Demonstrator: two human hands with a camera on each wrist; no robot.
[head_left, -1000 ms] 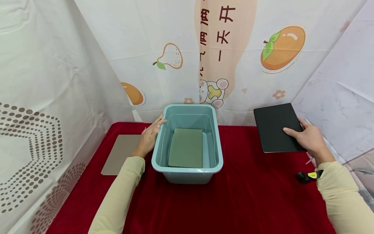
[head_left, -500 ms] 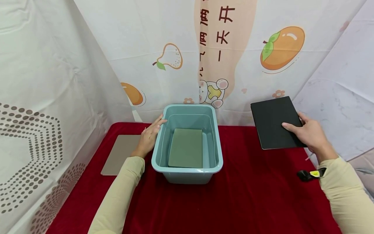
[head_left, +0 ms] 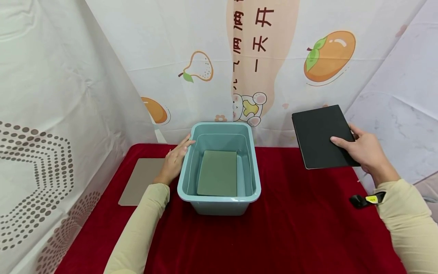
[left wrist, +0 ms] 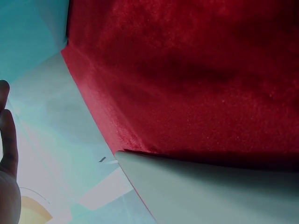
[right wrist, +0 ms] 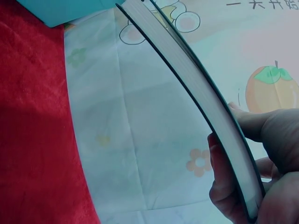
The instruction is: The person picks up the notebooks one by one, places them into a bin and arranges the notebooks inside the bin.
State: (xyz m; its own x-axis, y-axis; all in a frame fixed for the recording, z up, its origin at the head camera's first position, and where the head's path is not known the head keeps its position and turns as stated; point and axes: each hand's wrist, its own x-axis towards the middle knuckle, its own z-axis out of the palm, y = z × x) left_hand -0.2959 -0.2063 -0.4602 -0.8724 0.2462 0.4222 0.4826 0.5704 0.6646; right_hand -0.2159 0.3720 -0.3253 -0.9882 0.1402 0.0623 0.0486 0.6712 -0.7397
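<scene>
A black-covered notebook [head_left: 323, 137] is held up at the right by my right hand [head_left: 367, 150], thumb on the cover and fingers underneath. Its white page edges [right wrist: 205, 102] show in the right wrist view. At the centre stands a light blue plastic basin [head_left: 219, 207], with a grey-green notebook [head_left: 219, 173] lying flat on its bottom. My left hand [head_left: 174, 161] rests against the basin's left rim, its fingers extended. Left of that hand a grey-beige notebook [head_left: 142, 180], partly hidden by the hand and sleeve, lies on the cloth.
Red velvet cloth [head_left: 273, 239] covers the table. White printed curtains [head_left: 164, 38] hang behind it and at both sides. A black strap with a yellow label [head_left: 367, 199] is on the right wrist.
My right hand has lifted the black notebook higher, off the cloth at the right, with a slight shift of the arm rightward. The left hand and the basin have stayed in place.
</scene>
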